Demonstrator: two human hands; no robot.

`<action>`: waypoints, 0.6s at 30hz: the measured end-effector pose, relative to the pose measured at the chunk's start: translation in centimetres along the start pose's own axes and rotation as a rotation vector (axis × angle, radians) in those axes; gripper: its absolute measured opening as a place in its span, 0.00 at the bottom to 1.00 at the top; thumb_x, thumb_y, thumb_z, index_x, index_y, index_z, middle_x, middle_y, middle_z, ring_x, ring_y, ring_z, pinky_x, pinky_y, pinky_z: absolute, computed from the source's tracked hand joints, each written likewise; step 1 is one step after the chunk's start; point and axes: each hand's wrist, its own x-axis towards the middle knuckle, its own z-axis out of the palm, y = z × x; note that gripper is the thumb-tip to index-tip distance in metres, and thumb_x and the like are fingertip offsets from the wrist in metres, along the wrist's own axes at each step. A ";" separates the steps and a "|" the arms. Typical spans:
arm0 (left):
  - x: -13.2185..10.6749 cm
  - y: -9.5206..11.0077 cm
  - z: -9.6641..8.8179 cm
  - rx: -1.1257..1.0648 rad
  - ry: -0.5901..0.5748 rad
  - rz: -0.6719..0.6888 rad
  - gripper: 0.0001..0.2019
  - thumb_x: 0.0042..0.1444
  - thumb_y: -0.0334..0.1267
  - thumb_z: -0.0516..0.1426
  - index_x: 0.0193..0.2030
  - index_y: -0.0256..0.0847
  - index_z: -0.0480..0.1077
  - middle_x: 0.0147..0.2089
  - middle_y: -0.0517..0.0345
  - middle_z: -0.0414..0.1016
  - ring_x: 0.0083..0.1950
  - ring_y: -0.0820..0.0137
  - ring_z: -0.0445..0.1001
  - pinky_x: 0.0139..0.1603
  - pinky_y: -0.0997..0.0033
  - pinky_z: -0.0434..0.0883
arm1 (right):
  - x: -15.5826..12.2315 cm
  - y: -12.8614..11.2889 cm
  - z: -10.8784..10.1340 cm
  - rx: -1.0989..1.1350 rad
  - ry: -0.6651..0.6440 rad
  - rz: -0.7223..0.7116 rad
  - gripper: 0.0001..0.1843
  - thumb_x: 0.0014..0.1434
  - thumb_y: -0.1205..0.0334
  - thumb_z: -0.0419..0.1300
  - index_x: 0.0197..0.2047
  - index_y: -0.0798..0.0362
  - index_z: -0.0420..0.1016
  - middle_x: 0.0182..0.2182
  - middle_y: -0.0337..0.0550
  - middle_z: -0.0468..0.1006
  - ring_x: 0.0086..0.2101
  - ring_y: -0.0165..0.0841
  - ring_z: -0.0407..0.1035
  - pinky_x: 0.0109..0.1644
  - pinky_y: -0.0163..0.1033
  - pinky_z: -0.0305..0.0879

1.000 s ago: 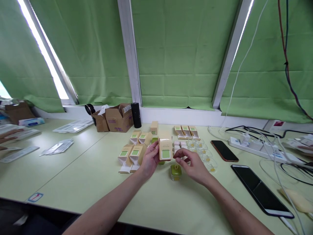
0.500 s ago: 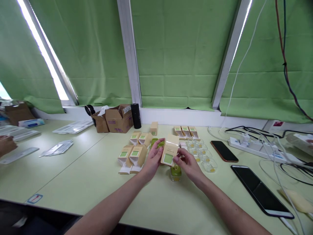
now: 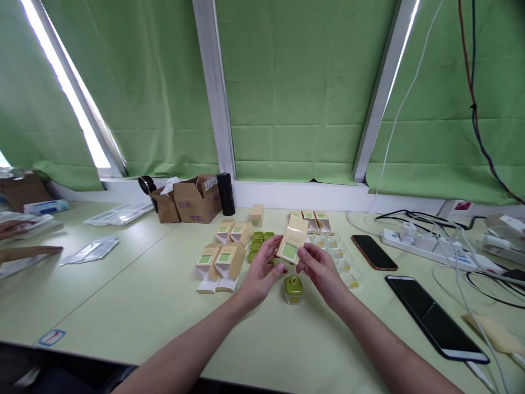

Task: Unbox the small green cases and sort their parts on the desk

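A small kraft cardboard box point(image 3: 292, 239) with a green square on its face is tilted above the table. My right hand point(image 3: 322, 268) is closed on its lower right corner, thumb in front. My left hand point(image 3: 261, 272) is open at the box's left side. Its fingers reach the box's edge, and its thumb is stretched out below, apart from the box. Below the hands, a small clear jar with a green lid point(image 3: 293, 289) stands upright on the table. Several green-lidded jars point(image 3: 257, 236) sit behind my left hand, partly hidden.
Kraft boxes with open flaps point(image 3: 221, 262) stand left of my hands, more boxes point(image 3: 310, 219) behind. Clear containers point(image 3: 342, 257) lie to the right. Beyond are two phones point(image 3: 437, 317), a power strip point(image 3: 414, 243) and cables. Another person's hands point(image 3: 28, 253) work at far left.
The box has moved right and tilted further. My left thumb has come off its face, and the jar below shows more fully. The other person's hands have moved further into view.
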 end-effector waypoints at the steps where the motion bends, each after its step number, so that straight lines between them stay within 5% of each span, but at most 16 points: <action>1: 0.0 0.0 0.1 0.017 0.009 0.001 0.30 0.64 0.46 0.63 0.70 0.46 0.61 0.74 0.40 0.60 0.74 0.47 0.61 0.53 0.61 0.78 | 0.0 0.0 0.0 0.016 -0.001 0.010 0.27 0.50 0.38 0.73 0.42 0.52 0.80 0.36 0.44 0.79 0.30 0.31 0.67 0.33 0.38 0.68; 18: -0.1 -0.2 0.4 0.050 0.062 -0.031 0.26 0.65 0.48 0.61 0.66 0.47 0.59 0.68 0.42 0.67 0.65 0.51 0.71 0.49 0.61 0.79 | 0.3 0.7 0.5 -0.067 0.030 -0.020 0.30 0.47 0.38 0.75 0.42 0.53 0.79 0.31 0.43 0.81 0.26 0.30 0.70 0.30 0.36 0.68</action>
